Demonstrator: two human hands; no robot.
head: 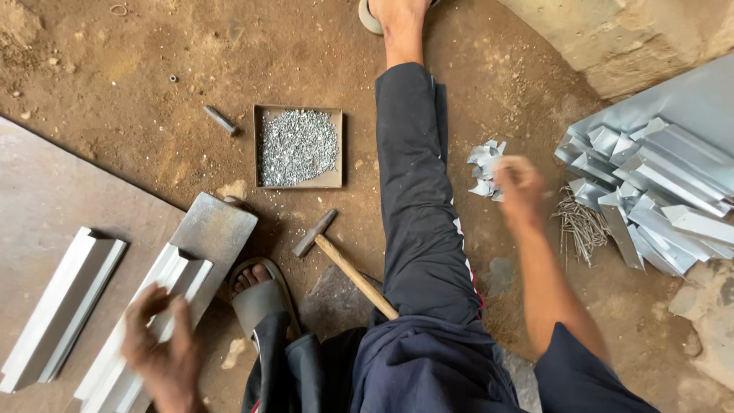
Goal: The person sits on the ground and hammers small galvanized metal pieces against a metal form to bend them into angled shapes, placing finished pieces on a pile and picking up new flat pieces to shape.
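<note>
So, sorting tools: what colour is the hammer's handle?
Light tan wood, on the hammer, clearest in the head view.

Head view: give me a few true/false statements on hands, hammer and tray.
1. The left hand rests on a long folded sheet-metal channel. True.
2. The wooden-handled hammer is in the right hand. False: it lies on the dirt floor beside the leg.
3. The shallow square tray holds small silvery metal bits. True.
4. The right hand is over the tray. False: it is by the small pile of bent metal clips.
</note>
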